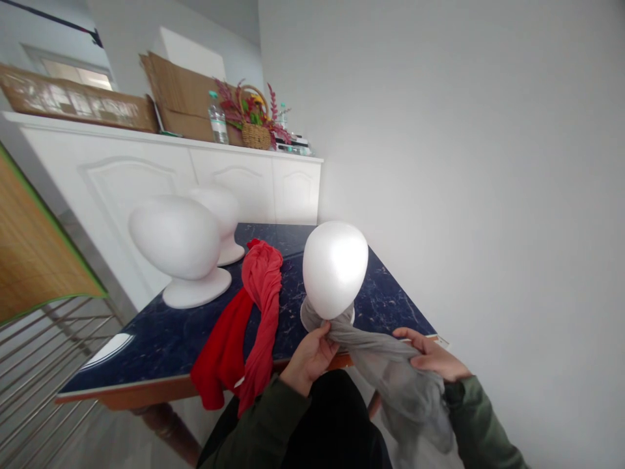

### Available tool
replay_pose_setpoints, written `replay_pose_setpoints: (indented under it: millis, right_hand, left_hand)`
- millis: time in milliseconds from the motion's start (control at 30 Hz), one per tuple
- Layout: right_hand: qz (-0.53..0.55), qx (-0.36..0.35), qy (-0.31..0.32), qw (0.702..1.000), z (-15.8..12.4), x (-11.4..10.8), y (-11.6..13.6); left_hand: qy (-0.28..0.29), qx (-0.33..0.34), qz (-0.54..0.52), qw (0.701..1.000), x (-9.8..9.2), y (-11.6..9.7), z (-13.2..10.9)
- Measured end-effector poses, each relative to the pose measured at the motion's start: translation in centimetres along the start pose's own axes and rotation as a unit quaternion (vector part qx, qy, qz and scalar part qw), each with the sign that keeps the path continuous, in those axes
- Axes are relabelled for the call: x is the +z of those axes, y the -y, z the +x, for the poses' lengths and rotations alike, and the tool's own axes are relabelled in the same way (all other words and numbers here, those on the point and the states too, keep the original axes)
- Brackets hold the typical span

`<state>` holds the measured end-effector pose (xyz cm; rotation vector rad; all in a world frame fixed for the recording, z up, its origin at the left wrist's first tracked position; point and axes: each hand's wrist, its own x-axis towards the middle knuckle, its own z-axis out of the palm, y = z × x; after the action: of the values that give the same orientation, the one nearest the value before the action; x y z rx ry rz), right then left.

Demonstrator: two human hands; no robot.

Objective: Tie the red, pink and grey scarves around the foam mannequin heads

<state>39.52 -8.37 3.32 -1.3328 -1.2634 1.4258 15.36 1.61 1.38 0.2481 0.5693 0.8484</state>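
Observation:
A smooth white mannequin head (334, 268) stands upright on the blue table in front of me. A sheer grey scarf (390, 368) passes around its neck and base, and its loose end hangs over the table's front edge. Just below the mannequin's chin, my left hand (315, 355) pinches the scarf close to the neck. My right hand (432, 355) is closed on the same scarf farther out to the right, with a gathered stretch running between both hands. The scarf's far side behind the neck is hidden.
Red scarves (258, 280) lie left of the mannequin, draping off the front of the dark blue table (381, 286). Two more white mannequin heads (178, 238) stand at left. Behind are a white cabinet (234, 176), cardboard boxes and a flower basket (256, 135). A metal-railed chair (43, 352) is at left.

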Motion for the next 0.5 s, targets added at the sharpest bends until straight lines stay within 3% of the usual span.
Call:
replay_pose_setpoints:
  millis: [67, 167, 233, 300, 400, 433, 500]
  right_hand:
    - [-0.134, -0.009, -0.103, 0.986, 0.7, -1.7, -1.4]
    - [-0.293, -0.069, -0.293, 0.907, 2.7, -1.9, -3.2]
    - [-0.341, -0.122, -0.356, 0.862, 4.2, -0.9, -3.6]
    - [-0.382, -0.150, -0.379, 0.830, 5.6, 0.7, -3.3]
    - [-0.428, -0.129, -0.402, 0.799, 7.7, 3.2, -2.3]
    - [-0.427, -0.125, -0.402, 0.800, 8.5, 4.0, -2.0]
    - [-0.386, -0.154, -0.368, 0.832, 10.0, 5.5, -1.6]
  left_hand:
    - [-0.005, 0.017, 0.029, 0.999, -0.3, 0.3, 0.0]
    - [-0.008, 0.048, 0.128, 0.991, -1.6, 0.6, -0.2]
    - [-0.038, 0.088, 0.232, 0.968, -2.9, 0.3, -0.2]
    - [-0.080, 0.174, 0.345, 0.919, -4.3, -0.6, -0.1]
    - [-0.114, 0.339, 0.474, 0.804, -5.3, -2.4, 0.4]
    - [-0.114, 0.375, 0.502, 0.771, -5.3, -2.8, 0.8]
    - [-0.082, 0.401, 0.540, 0.735, -5.0, -3.3, 1.6]
